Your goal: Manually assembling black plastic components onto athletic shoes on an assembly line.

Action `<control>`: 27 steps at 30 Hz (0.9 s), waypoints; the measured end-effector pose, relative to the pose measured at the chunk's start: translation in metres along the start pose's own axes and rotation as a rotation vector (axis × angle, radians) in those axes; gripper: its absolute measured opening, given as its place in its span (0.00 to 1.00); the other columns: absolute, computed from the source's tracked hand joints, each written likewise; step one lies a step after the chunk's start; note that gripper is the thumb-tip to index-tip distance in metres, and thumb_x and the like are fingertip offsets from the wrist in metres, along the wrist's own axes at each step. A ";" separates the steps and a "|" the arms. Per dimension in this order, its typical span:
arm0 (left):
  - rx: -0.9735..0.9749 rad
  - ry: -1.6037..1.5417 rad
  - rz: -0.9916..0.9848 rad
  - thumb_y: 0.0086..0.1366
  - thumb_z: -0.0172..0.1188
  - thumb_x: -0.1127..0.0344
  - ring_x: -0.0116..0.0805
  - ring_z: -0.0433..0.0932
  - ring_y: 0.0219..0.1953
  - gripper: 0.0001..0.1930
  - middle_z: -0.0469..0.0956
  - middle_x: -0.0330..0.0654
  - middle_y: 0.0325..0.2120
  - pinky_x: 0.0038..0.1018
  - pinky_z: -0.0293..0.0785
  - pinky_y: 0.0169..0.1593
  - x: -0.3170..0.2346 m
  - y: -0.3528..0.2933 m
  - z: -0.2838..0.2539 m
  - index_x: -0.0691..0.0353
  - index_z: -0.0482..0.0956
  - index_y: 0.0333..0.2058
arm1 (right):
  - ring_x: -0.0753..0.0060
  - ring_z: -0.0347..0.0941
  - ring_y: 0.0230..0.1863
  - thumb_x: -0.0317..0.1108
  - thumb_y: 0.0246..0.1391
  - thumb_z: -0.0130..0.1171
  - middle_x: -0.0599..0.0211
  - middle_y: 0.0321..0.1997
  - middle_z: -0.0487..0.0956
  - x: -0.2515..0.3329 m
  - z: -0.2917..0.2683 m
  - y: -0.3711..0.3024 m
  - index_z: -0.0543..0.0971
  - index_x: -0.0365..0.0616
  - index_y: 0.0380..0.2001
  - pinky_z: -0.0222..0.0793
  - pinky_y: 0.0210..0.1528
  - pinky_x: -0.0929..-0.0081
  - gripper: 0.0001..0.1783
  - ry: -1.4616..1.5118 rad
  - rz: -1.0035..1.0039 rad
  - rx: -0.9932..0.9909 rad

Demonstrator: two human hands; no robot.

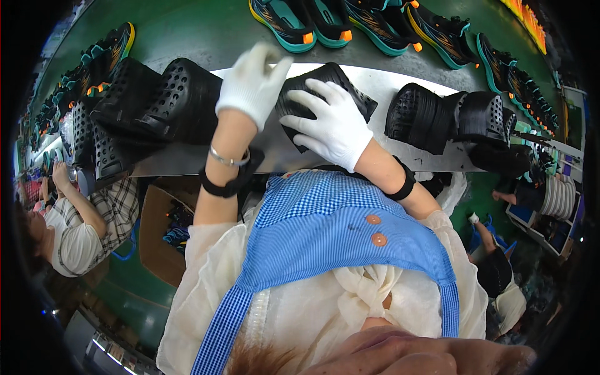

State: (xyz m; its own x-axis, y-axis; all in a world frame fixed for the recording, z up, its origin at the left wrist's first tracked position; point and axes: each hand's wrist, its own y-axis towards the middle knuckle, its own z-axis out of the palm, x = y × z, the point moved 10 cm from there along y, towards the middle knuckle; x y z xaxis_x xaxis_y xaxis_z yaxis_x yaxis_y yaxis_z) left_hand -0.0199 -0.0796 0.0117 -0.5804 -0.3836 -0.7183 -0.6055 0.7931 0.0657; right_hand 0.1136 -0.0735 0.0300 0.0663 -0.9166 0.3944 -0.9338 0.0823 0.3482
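My right hand [330, 122], in a white glove, lies with spread fingers over a black, curved, flexible-looking piece [334, 74] and grips it against the metal bench. What kind of part it is, I cannot tell. Just left of it, my left hand [253, 84], also gloved in white, is raised above the bench. Its thumb stands apart from its fingers, which are blurred by motion, and nothing shows between them. More black pieces with rows of round holes [178, 97] stand stacked beside my left forearm. Another nested stack [428, 115] lies to the right of my right hand.
Black shoes with teal soles and orange tabs [290, 28] line the green surface beyond the metal bench [381, 81]. A cardboard box [156, 234] stands below the bench on the left. One person [78, 234] sits at far left; other people are at right.
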 end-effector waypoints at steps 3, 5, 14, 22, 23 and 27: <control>0.089 -0.059 -0.342 0.57 0.58 0.51 0.46 0.76 0.31 0.20 0.76 0.51 0.28 0.34 0.72 0.38 0.067 -0.047 0.022 0.66 0.72 0.35 | 0.54 0.63 0.54 0.40 0.38 0.62 0.64 0.50 0.72 -0.005 0.009 -0.006 0.80 0.56 0.38 0.60 0.54 0.56 0.18 -0.010 0.036 0.010; 0.187 -0.397 -0.584 0.60 0.57 0.52 0.33 0.76 0.26 0.20 0.75 0.44 0.26 0.27 0.75 0.28 0.088 -0.077 0.045 0.67 0.72 0.36 | 0.54 0.63 0.54 0.40 0.38 0.62 0.64 0.50 0.72 -0.005 0.010 -0.007 0.80 0.57 0.38 0.60 0.54 0.56 0.18 -0.007 0.030 0.008; 0.088 -0.903 -0.593 0.65 0.51 0.62 0.20 0.71 0.21 0.10 0.73 0.36 0.24 0.17 0.71 0.22 0.095 -0.106 0.039 0.63 0.73 0.33 | 0.54 0.63 0.53 0.40 0.40 0.62 0.64 0.49 0.71 -0.007 0.011 -0.009 0.79 0.58 0.38 0.60 0.55 0.57 0.16 0.014 0.021 -0.015; -0.263 -0.727 -0.214 0.64 0.52 0.69 0.17 0.70 0.31 0.07 0.74 0.35 0.31 0.16 0.69 0.33 0.045 -0.092 -0.051 0.68 0.73 0.37 | 0.50 0.63 0.56 0.45 0.42 0.63 0.53 0.53 0.70 -0.017 -0.007 -0.001 0.66 0.41 0.55 0.58 0.59 0.62 0.37 0.453 0.379 0.017; -0.259 -0.869 -0.204 0.65 0.52 0.69 0.18 0.69 0.31 0.07 0.73 0.35 0.31 0.16 0.67 0.35 0.037 -0.086 -0.047 0.67 0.73 0.37 | 0.52 0.66 0.55 0.46 0.43 0.62 0.49 0.54 0.70 -0.020 -0.006 0.000 0.61 0.40 0.59 0.59 0.59 0.68 0.41 0.569 0.505 0.082; -0.074 -1.106 -0.194 0.67 0.48 0.68 0.18 0.71 0.32 0.07 0.73 0.33 0.30 0.18 0.70 0.38 -0.002 -0.060 -0.023 0.64 0.72 0.39 | 0.62 0.70 0.53 0.46 0.42 0.60 0.51 0.51 0.72 -0.035 -0.013 -0.003 0.63 0.40 0.58 0.61 0.57 0.72 0.40 0.830 0.704 0.110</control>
State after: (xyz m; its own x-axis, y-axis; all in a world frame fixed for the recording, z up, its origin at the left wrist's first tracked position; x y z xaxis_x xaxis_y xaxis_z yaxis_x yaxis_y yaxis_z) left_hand 0.0052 -0.1374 0.0252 0.3065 0.1622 -0.9379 -0.6856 0.7212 -0.0993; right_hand 0.1188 -0.0361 0.0262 -0.3172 -0.1250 0.9401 -0.8789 0.4110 -0.2419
